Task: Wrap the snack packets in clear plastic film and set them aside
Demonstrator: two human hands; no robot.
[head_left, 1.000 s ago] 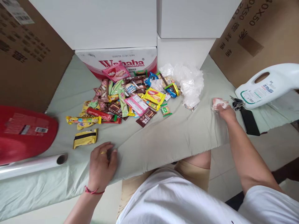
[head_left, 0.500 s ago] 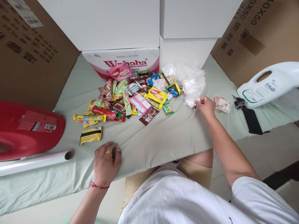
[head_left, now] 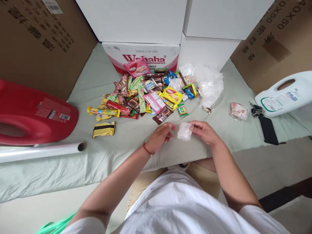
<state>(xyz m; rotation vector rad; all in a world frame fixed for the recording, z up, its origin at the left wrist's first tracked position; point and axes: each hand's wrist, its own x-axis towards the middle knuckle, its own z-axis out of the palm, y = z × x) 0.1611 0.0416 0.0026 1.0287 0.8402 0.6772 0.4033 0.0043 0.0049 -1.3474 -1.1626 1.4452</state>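
Between my thumb and fingers, my right hand (head_left: 204,131) pinches a small crumpled clear plastic bag (head_left: 184,131) over the front of the cloth-covered table. My left hand (head_left: 162,135) hovers just left of the bag with fingers apart and curved, apparently not touching it. Beyond both hands lies a heap of wrapped snacks, with a yellow Nabati packet (head_left: 172,95), a pink wafer packet (head_left: 154,102) and a brown cocoa packet (head_left: 162,114) nearest. A pile of clear plastic bags (head_left: 210,84) rests right of the heap, a small packet (head_left: 207,109) at its front edge.
A Wahaha carton (head_left: 146,52) and white boxes (head_left: 136,22) close off the back. At left stand a red jug (head_left: 48,113) and a roll of film (head_left: 48,151). A wrapped bundle (head_left: 238,110), keys (head_left: 257,110), a black phone (head_left: 268,130) and a white detergent bottle (head_left: 287,94) lie right.
My right hand has drawn back from the plastic pile with a clear bag in it. My left hand has risen from the table and moved right toward it. The view has shifted.
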